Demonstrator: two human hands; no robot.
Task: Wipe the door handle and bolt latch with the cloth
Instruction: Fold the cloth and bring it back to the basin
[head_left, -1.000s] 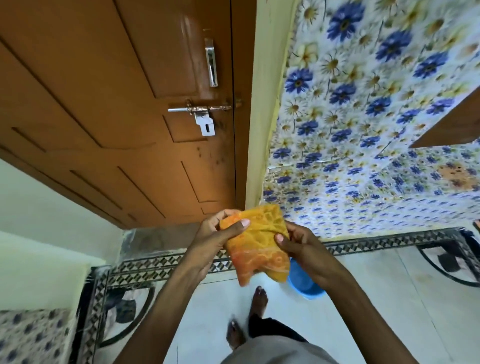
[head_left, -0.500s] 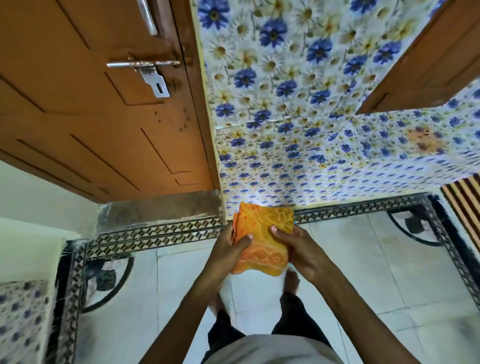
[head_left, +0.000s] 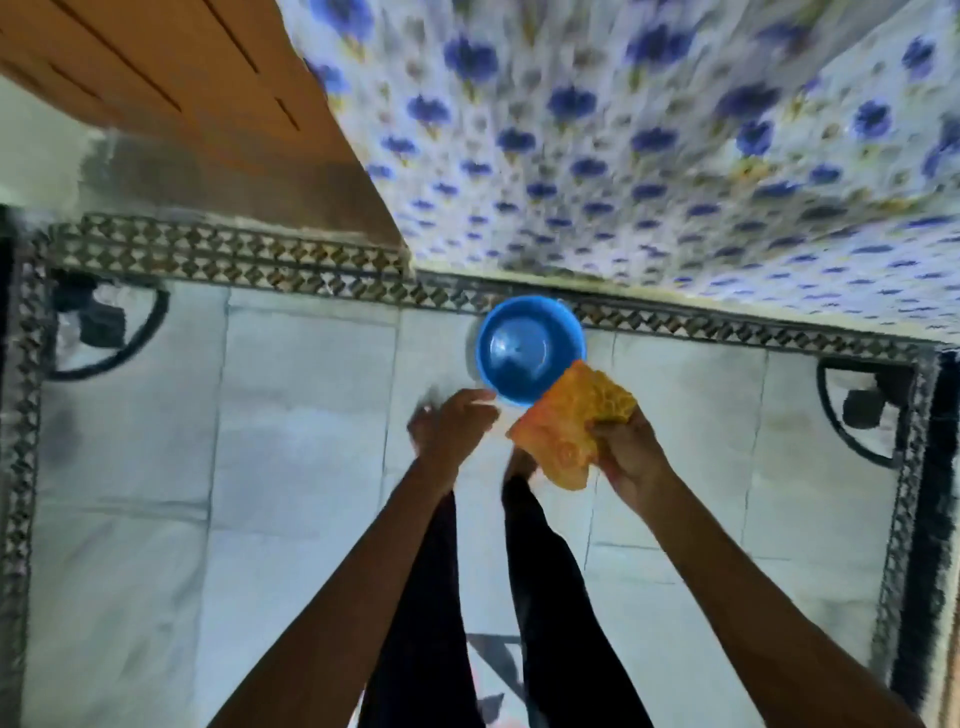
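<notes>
My right hand (head_left: 626, 452) grips the folded orange-yellow cloth (head_left: 569, 423), held low over the floor beside a blue bowl (head_left: 530, 348). My left hand (head_left: 460, 418) is off the cloth, fingers loosely curled near the bowl's front rim, holding nothing that I can see. Only the lower corner of the brown wooden door (head_left: 171, 88) shows at the top left. The door handle and bolt latch are out of view. The picture is motion-blurred.
The blue bowl stands on the pale tiled floor (head_left: 291, 441) by the patterned border strip (head_left: 208, 257). A wall with blue flower tiles (head_left: 649, 140) fills the top right. My dark trouser legs and feet are below the hands.
The view has swung down to the floor, so handle and latch left the picture and the blue bowl came into view. My left hand let go of the cloth; the right hand keeps it.
</notes>
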